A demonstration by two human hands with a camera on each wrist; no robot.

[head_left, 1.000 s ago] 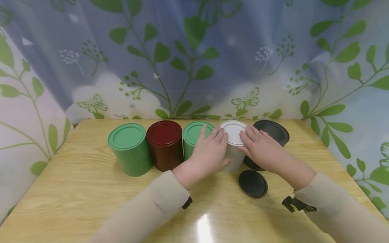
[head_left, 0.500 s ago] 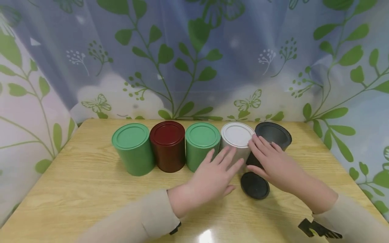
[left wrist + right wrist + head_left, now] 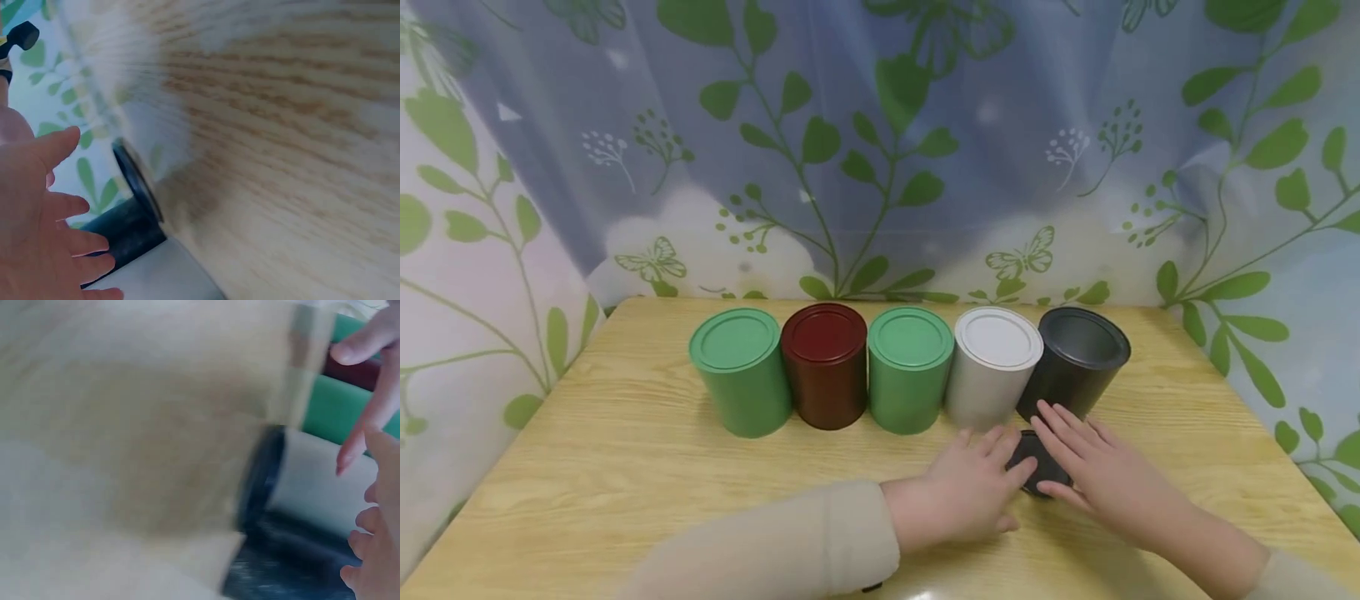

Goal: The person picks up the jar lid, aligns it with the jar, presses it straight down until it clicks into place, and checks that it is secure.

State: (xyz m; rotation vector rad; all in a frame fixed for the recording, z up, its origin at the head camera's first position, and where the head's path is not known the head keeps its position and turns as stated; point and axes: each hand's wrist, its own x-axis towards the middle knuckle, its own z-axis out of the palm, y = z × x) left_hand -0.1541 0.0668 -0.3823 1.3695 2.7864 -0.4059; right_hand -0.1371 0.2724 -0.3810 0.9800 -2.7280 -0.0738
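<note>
A small black round lid (image 3: 1036, 467) lies on the table in front of the white canister (image 3: 998, 337) and the black canister (image 3: 1075, 358). My left hand (image 3: 966, 492) hovers at the lid's left side, fingers extended and partly covering it in the head view. At its right side is my right hand (image 3: 1112, 483), fingers straight, palm turned inward. Whether either hand touches the lid cannot be made out. The left wrist view has the lid (image 3: 137, 181) near the left hand's fingertips (image 3: 90, 240). In the right wrist view the lid (image 3: 261, 478) is blurred.
Left of the white canister stand a green canister (image 3: 912, 367), a dark red one (image 3: 825, 367) and another green one (image 3: 741, 371), all in one row. The wooden table (image 3: 587, 467) ends at a leaf-patterned curtain (image 3: 850, 150).
Both hands have left the tops of the white and neighbouring canisters and come down toward the front, to either side of the black lid. The head view has shifted slightly left.
</note>
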